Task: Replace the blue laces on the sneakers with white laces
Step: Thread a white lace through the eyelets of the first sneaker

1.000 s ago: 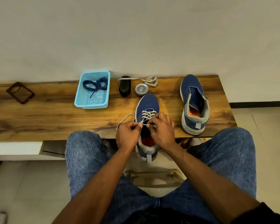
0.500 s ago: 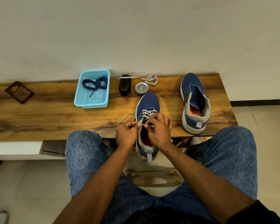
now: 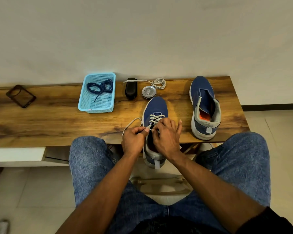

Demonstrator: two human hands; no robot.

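1. White lace (image 3: pixel 155 118) crisscrosses the lower eyelets of the near sneaker (image 3: pixel 156 107), whose heel overhangs the wooden bench (image 3: pixel 49 120)
2. My left hand (image 3: pixel 134 141) pinches the lace's left end, which loops out across the bench
3. My right hand (image 3: pixel 166 137) curls over the tongue, fingertips on the lace
4. Second sneaker (image 3: pixel 204 107) stands unlaced to the right
5. Blue laces (image 3: pixel 100 86) lie in the basket (image 3: pixel 85 102); another white lace (image 3: pixel 157 82) sits behind the tin (image 3: pixel 148 92)

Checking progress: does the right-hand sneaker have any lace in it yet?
No, the right-hand sneaker shows bare eyelets and an open tongue.
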